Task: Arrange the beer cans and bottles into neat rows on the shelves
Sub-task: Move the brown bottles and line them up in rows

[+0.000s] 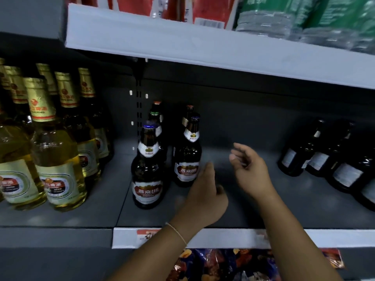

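Both hands empty over the grey shelf [263,209], frame centre: left hand [205,196] fingers loosely curled, just beside the right-hand brown bottle [187,157]; right hand [250,169] relaxed, holding nothing. Second brown bottle [147,171] centre-left, yellow bottles [58,159] far left, dark bottles [324,155] far right.

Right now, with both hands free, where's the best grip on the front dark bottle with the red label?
Wrap the left hand around the front dark bottle at its wide body, coming from its right. It stands upright, that side is open, and another bottle stands close behind.
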`<state>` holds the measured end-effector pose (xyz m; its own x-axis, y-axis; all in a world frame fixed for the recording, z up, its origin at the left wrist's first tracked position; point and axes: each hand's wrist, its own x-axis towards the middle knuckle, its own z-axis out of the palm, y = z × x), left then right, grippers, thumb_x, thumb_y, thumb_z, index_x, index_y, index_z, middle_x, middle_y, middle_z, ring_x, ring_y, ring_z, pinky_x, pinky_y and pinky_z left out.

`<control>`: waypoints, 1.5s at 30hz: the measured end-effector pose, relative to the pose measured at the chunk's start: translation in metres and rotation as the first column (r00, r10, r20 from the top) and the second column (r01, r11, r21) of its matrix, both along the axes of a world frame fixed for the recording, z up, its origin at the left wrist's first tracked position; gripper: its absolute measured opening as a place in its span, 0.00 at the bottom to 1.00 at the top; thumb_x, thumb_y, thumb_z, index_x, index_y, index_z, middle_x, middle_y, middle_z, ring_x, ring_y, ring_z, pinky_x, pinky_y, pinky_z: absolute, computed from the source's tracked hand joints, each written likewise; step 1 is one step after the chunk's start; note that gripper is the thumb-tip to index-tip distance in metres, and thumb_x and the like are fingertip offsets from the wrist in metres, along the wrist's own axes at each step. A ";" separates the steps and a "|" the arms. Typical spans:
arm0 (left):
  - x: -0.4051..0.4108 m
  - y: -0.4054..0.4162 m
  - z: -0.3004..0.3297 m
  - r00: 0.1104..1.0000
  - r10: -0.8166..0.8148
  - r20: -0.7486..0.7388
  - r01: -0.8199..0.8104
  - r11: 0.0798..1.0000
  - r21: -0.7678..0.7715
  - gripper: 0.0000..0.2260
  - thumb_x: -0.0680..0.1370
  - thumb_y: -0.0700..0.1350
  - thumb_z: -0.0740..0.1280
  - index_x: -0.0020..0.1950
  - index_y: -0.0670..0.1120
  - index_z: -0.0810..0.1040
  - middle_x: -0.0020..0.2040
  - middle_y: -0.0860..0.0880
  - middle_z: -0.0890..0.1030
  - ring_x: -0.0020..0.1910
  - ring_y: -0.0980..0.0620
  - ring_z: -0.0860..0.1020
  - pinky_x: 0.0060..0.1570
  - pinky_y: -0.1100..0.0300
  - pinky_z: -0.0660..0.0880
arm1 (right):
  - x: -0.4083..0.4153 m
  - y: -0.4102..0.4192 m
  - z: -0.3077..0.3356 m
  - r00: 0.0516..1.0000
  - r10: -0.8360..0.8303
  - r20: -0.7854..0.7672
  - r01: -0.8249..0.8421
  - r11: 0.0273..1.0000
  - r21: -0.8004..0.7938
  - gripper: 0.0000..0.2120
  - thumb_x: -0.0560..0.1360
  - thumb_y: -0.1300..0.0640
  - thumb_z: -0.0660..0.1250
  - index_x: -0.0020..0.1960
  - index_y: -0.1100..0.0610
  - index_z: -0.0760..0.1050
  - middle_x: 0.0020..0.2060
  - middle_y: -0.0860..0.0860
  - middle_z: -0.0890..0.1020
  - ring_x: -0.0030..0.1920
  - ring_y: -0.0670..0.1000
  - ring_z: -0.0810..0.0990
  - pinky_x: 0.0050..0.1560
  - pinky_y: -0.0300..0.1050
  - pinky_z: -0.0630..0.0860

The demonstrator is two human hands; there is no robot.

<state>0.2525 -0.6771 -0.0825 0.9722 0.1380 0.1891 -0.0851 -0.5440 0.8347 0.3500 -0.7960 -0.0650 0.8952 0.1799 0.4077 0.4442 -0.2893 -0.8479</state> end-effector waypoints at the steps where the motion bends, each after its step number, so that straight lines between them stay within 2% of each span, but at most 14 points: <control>1: 0.006 -0.008 0.005 0.999 -0.008 0.034 0.008 1.000 0.005 0.31 0.80 0.40 0.58 0.80 0.45 0.48 0.80 0.48 0.52 0.78 0.54 0.52 0.76 0.58 0.52 | 0.003 -0.012 0.004 1.000 -0.021 0.016 0.021 1.000 0.004 0.17 0.79 0.63 0.66 0.67 0.59 0.73 0.55 0.52 0.80 0.52 0.37 0.77 0.53 0.23 0.72; 7: 0.055 -0.078 0.027 0.980 -0.040 0.196 0.024 0.996 0.083 0.27 0.80 0.39 0.60 0.78 0.44 0.56 0.78 0.47 0.60 0.77 0.52 0.59 0.68 0.72 0.50 | 0.025 -0.098 0.027 0.986 -0.144 0.082 0.144 0.990 -0.001 0.16 0.79 0.63 0.65 0.66 0.60 0.73 0.55 0.53 0.79 0.52 0.36 0.76 0.51 0.22 0.71; 10: 0.088 -0.117 0.033 0.967 -0.100 0.233 0.082 0.993 0.084 0.26 0.80 0.38 0.60 0.78 0.42 0.58 0.78 0.47 0.60 0.77 0.52 0.58 0.72 0.68 0.52 | 0.041 -0.144 0.036 0.973 -0.210 0.093 0.212 0.977 -0.007 0.16 0.79 0.63 0.64 0.67 0.61 0.73 0.55 0.52 0.79 0.50 0.38 0.76 0.51 0.22 0.71; 13: 0.114 -0.152 0.042 0.964 -0.158 0.213 0.152 0.987 0.044 0.26 0.81 0.39 0.59 0.78 0.44 0.56 0.78 0.47 0.58 0.77 0.53 0.57 0.75 0.57 0.57 | 0.065 -0.185 0.041 0.959 -0.262 0.109 0.266 0.964 -0.018 0.16 0.79 0.63 0.65 0.67 0.62 0.72 0.56 0.52 0.80 0.54 0.44 0.78 0.51 0.24 0.72; 17: 0.144 -0.188 0.050 0.966 -0.159 0.204 0.147 0.986 0.075 0.25 0.80 0.35 0.59 0.77 0.44 0.59 0.76 0.48 0.62 0.75 0.52 0.60 0.67 0.71 0.55 | 0.098 -0.222 0.043 0.954 -0.286 0.093 0.291 0.955 -0.050 0.12 0.79 0.63 0.64 0.63 0.58 0.73 0.45 0.43 0.79 0.42 0.41 0.78 0.42 0.24 0.73; 19: 0.157 -0.201 0.049 0.971 -0.156 0.183 0.144 0.987 0.074 0.25 0.80 0.35 0.58 0.77 0.45 0.59 0.75 0.48 0.63 0.74 0.52 0.61 0.64 0.72 0.54 | 0.119 -0.233 0.041 0.953 -0.294 0.077 0.301 0.947 -0.114 0.12 0.79 0.60 0.65 0.62 0.58 0.74 0.45 0.46 0.79 0.43 0.45 0.80 0.42 0.30 0.72; 22: 0.172 -0.213 0.044 0.981 -0.143 0.129 0.137 0.989 0.050 0.25 0.80 0.36 0.57 0.77 0.48 0.61 0.73 0.50 0.65 0.72 0.53 0.64 0.63 0.71 0.57 | 0.150 -0.241 0.040 0.962 -0.264 0.069 0.273 0.928 -0.253 0.11 0.79 0.58 0.64 0.60 0.60 0.74 0.48 0.54 0.80 0.51 0.56 0.79 0.46 0.42 0.71; 28: 0.182 -0.217 0.037 0.995 -0.082 0.050 0.078 0.994 0.077 0.24 0.80 0.36 0.58 0.76 0.45 0.61 0.74 0.46 0.66 0.72 0.51 0.64 0.62 0.72 0.56 | 0.190 -0.226 0.047 0.988 -0.152 0.036 0.155 0.943 -0.295 0.14 0.79 0.57 0.64 0.63 0.59 0.73 0.58 0.57 0.79 0.58 0.59 0.78 0.59 0.50 0.75; 32: 0.181 -0.212 0.033 0.998 -0.055 0.025 0.053 0.996 0.067 0.23 0.81 0.36 0.58 0.76 0.43 0.61 0.74 0.44 0.65 0.72 0.50 0.63 0.57 0.80 0.53 | 0.206 -0.222 0.040 0.987 -0.155 -0.048 0.139 0.960 -0.243 0.16 0.77 0.58 0.66 0.64 0.56 0.73 0.55 0.51 0.80 0.56 0.54 0.79 0.57 0.45 0.75; 35: 0.177 -0.208 0.029 0.999 -0.040 0.020 0.039 0.997 0.060 0.23 0.80 0.37 0.61 0.75 0.42 0.62 0.73 0.44 0.67 0.69 0.55 0.64 0.51 0.87 0.53 | 0.203 -0.222 0.040 0.986 -0.117 -0.123 0.105 0.989 -0.101 0.11 0.74 0.58 0.72 0.56 0.54 0.78 0.48 0.49 0.81 0.53 0.52 0.82 0.56 0.47 0.78; 39: 0.169 -0.204 0.024 0.999 -0.045 0.020 0.044 0.996 0.075 0.30 0.77 0.43 0.69 0.76 0.43 0.61 0.74 0.46 0.67 0.71 0.54 0.65 0.60 0.77 0.56 | 0.182 -0.219 0.040 0.989 -0.141 -0.052 0.139 0.989 -0.045 0.08 0.64 0.53 0.80 0.37 0.46 0.80 0.40 0.46 0.85 0.45 0.49 0.84 0.52 0.52 0.81; 42: 0.153 -0.197 0.021 0.996 -0.078 0.039 0.077 0.996 0.037 0.31 0.73 0.44 0.75 0.73 0.44 0.66 0.60 0.61 0.71 0.54 0.72 0.70 0.50 0.83 0.62 | 0.155 -0.206 0.039 0.987 -0.160 0.001 0.159 0.986 -0.056 0.11 0.62 0.50 0.81 0.33 0.51 0.79 0.33 0.46 0.83 0.36 0.46 0.83 0.41 0.48 0.82; 43: 0.149 -0.193 0.017 0.996 -0.083 0.034 0.083 0.997 -0.001 0.32 0.71 0.44 0.77 0.71 0.47 0.67 0.57 0.64 0.72 0.49 0.75 0.71 0.52 0.80 0.67 | 0.145 -0.200 0.039 0.985 -0.173 -0.001 0.173 0.984 -0.052 0.14 0.61 0.50 0.81 0.31 0.54 0.78 0.30 0.47 0.82 0.33 0.47 0.82 0.36 0.47 0.81; 45: 0.140 -0.180 0.007 0.997 -0.076 0.030 0.078 0.994 -0.082 0.31 0.67 0.46 0.80 0.65 0.56 0.70 0.58 0.63 0.77 0.53 0.71 0.76 0.59 0.63 0.76 | 0.127 -0.186 0.042 0.986 -0.168 -0.009 0.168 0.986 -0.007 0.20 0.60 0.49 0.82 0.28 0.60 0.74 0.26 0.52 0.80 0.29 0.51 0.81 0.31 0.50 0.78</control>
<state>0.3923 -0.8572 -0.0757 0.9752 0.0794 0.2065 -0.1472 -0.4638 0.8736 0.4768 -0.9823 -0.0235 0.9166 0.0287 0.3988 0.3810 -0.3646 -0.8496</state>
